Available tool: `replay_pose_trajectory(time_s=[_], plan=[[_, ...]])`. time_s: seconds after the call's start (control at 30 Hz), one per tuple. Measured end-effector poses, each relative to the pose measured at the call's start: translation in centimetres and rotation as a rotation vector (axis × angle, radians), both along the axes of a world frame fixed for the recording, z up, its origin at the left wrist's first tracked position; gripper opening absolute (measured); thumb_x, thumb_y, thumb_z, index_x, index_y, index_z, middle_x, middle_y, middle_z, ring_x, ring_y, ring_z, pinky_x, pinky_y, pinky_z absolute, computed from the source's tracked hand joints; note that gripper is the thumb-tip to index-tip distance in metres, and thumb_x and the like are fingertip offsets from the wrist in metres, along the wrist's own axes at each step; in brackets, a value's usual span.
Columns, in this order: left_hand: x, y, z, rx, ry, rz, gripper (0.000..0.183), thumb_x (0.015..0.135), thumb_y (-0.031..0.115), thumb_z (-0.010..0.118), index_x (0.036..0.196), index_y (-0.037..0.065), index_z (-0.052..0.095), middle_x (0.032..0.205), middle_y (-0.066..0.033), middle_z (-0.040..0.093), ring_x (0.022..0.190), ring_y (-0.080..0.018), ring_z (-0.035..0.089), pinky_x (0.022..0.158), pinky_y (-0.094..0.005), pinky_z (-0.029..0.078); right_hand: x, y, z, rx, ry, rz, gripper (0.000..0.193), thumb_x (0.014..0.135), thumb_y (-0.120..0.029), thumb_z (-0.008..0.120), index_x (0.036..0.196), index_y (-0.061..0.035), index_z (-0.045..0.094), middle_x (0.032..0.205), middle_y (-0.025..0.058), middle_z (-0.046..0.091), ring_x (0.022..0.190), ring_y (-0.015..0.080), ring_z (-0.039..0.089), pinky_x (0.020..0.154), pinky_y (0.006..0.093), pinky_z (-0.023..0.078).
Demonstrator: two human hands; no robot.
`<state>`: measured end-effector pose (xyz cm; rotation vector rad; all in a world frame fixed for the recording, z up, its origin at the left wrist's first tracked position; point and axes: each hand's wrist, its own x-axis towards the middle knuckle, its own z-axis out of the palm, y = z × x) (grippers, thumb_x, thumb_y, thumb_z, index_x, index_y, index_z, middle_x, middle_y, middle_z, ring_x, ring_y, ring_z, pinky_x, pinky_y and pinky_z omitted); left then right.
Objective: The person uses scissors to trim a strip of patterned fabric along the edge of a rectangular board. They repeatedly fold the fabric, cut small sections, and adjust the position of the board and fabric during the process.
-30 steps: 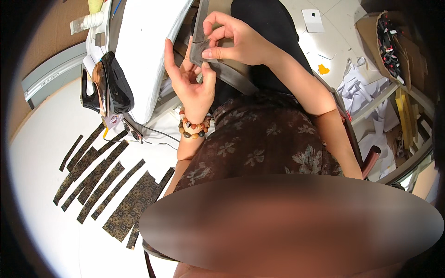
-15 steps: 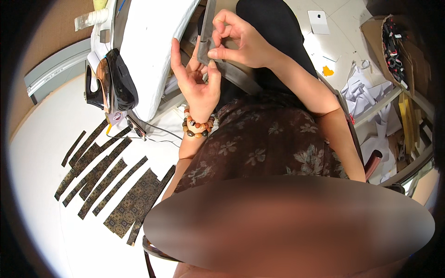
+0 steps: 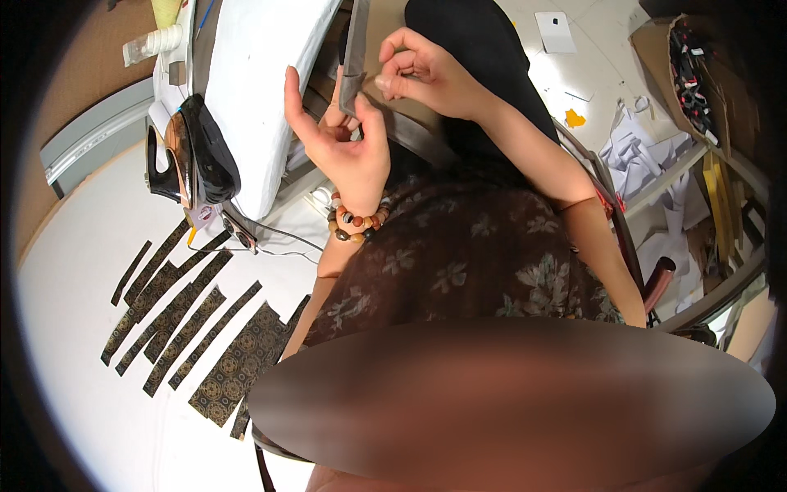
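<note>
A dull grey strip runs up past my fingers. A second stretch of it slants down to the right across my lap. My left hand pinches the strip at its bend between thumb and fingertips, with the index finger raised off it. Beaded bracelets circle that wrist. Just right of the strip is my right hand, its thumb and index finger pressed together and the other fingers curled. Whether anything small lies in that pinch cannot be made out.
Dark gold-patterned strips and pieces lie on the white table at left. Beyond them stand a black glossy tool with cables and a long white padded slab. At right are crumpled white scraps and a cardboard box.
My right hand has drawn slightly away from the strip, its thumb no longer against the bend. My left hand has shifted a little left and still holds the strip.
</note>
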<state>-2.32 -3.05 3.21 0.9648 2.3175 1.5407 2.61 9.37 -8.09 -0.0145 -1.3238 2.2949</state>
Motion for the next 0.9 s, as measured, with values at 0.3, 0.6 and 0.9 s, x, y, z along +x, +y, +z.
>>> replay_pose_trajectory(time_s=[0.3, 0.6, 0.9], plan=[[0.6, -0.4, -1.7, -0.014, 0.034, 0.020, 0.090, 0.088, -0.006, 0.066, 0.162, 0.004, 0.017, 0.137, -0.0268, 0.063, 0.081, -0.0051, 0.062, 0.068, -0.0175, 0.046, 0.1, 0.1, 0.3, 0.185, 0.121, -0.179, 0.026, 0.099, -0.009, 0.068, 0.122, -0.0035, 0.056, 0.114, 0.0027, 0.062, 0.104, 0.0084, 0.061, 0.089, 0.0258, 0.052], [0.4, 0.3, -3.1, 0.103, 0.112, -0.003, 0.090, 0.085, -0.008, 0.068, 0.160, -0.001, 0.019, 0.124, -0.0303, 0.069, 0.074, -0.0025, 0.059, 0.070, -0.0165, 0.048, 0.2, 2.6, 4.0, 0.505, 0.204, -0.318, 0.019, 0.083, -0.005, 0.082, 0.091, -0.0037, 0.064, 0.098, 0.0062, 0.064, 0.093, 0.0182, 0.061, 0.082, 0.0292, 0.049], [0.2, -0.2, -4.0, 0.255, 0.031, -0.151, 0.074, 0.085, -0.011, 0.070, 0.147, -0.004, 0.030, 0.138, -0.0311, 0.060, 0.103, -0.0153, 0.070, 0.083, -0.0221, 0.055, 3.0, 2.4, 3.8, 0.571, -0.009, -0.431, 0.024, 0.073, -0.008, 0.089, 0.078, -0.0072, 0.065, 0.083, 0.0022, 0.065, 0.079, 0.0199, 0.062, 0.081, 0.0314, 0.046]])
